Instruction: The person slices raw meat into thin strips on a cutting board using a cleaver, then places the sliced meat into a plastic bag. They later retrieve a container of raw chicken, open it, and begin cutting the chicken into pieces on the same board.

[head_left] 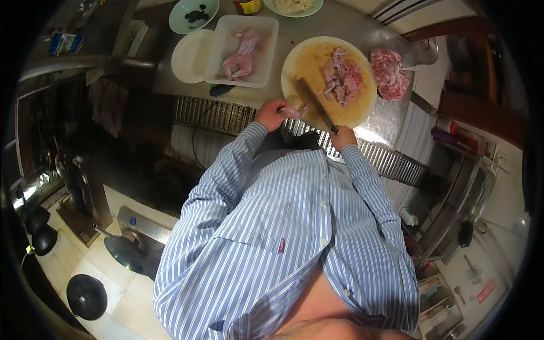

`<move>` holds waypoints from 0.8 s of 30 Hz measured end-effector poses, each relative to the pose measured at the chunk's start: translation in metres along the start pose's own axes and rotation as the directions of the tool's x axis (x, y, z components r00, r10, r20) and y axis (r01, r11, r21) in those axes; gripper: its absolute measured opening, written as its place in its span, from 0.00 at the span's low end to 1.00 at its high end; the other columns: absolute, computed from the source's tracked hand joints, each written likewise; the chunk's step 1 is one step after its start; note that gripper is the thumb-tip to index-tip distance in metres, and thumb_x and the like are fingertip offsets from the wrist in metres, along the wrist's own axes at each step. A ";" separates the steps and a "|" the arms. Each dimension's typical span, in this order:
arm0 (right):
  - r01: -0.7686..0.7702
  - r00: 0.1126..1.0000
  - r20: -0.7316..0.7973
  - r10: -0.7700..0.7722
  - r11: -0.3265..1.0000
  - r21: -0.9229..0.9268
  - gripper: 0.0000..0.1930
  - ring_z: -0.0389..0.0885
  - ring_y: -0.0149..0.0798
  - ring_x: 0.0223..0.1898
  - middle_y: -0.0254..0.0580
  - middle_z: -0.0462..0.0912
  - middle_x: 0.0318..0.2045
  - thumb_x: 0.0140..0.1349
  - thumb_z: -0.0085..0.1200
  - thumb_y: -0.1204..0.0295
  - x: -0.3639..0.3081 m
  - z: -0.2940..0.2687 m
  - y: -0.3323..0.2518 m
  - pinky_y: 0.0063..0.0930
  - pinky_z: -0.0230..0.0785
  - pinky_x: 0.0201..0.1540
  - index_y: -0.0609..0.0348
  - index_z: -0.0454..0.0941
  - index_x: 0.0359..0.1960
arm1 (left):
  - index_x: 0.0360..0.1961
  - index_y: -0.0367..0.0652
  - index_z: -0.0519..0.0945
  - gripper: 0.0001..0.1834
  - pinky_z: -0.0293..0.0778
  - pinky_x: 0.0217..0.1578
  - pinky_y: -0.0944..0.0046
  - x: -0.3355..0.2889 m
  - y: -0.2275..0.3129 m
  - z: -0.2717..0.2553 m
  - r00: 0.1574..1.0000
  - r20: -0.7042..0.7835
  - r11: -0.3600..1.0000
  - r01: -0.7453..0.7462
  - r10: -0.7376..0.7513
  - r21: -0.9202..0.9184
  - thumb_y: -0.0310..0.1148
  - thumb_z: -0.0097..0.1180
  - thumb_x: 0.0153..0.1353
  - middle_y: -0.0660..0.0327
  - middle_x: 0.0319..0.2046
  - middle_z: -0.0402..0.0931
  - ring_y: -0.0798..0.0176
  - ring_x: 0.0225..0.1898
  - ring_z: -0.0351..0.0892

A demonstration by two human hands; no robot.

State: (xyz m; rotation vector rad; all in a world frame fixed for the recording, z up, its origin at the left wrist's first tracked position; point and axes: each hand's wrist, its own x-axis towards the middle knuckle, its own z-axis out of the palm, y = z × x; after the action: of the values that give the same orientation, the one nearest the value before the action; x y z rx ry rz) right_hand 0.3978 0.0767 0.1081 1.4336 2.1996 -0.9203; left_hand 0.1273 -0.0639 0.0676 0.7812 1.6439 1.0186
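My left hand (272, 116) is closed around a small pale-pink piece of raw meat (295, 111), held at the near left edge of a round cutting board (354, 118). My right hand (343, 137) grips a cleaver (317, 104) by its handle at the board's near edge. Its dark blade slants up and left across the board. A pile of chopped raw meat (343, 79) lies right of the blade. To the left, a white plastic tray (271, 41) holds skinned, long-legged carcasses (241, 59) that look like frogs.
A clear bag of red meat (390, 73) lies right of the board. Left of the tray sits a white plate (190, 56). Behind are a green bowl (177, 17) with dark pieces, a red-and-yellow container (248, 5) and another bowl (294, 12). A metal grate (215, 115) runs along the near edge.
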 end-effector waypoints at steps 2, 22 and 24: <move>-0.144 0.986 -0.049 0.157 0.969 0.203 0.15 0.87 0.60 0.45 0.63 0.87 0.39 0.63 0.59 0.64 -0.006 0.000 0.014 0.49 0.79 0.52 0.61 0.86 0.45 | 0.49 0.40 0.84 0.15 0.79 0.51 0.60 0.013 0.020 0.013 0.998 -0.011 0.996 -0.069 0.069 -0.056 0.28 0.68 0.60 0.55 0.43 0.85 0.62 0.44 0.84; -0.157 0.985 0.062 0.160 0.987 -0.045 0.17 0.85 0.61 0.50 0.64 0.86 0.46 0.68 0.53 0.63 -0.037 0.022 0.000 0.52 0.77 0.57 0.63 0.84 0.49 | 0.41 0.41 0.84 0.08 0.78 0.46 0.48 0.069 -0.025 0.033 0.950 -0.288 0.878 0.036 0.117 0.478 0.28 0.65 0.59 0.47 0.39 0.81 0.42 0.43 0.83; -0.182 0.979 0.083 0.185 0.983 -0.033 0.17 0.85 0.62 0.51 0.63 0.85 0.47 0.67 0.54 0.63 -0.037 0.031 0.010 0.52 0.76 0.58 0.63 0.84 0.48 | 0.40 0.40 0.83 0.08 0.79 0.43 0.50 0.062 -0.041 0.027 0.971 -0.230 0.855 0.067 0.061 0.514 0.26 0.66 0.59 0.48 0.35 0.82 0.45 0.40 0.84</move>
State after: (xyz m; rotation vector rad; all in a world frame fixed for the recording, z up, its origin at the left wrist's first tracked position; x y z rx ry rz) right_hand 0.4213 0.0330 0.1048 1.5263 1.9724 -0.8700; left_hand 0.1349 -0.0215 0.0014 1.0368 2.1753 0.6800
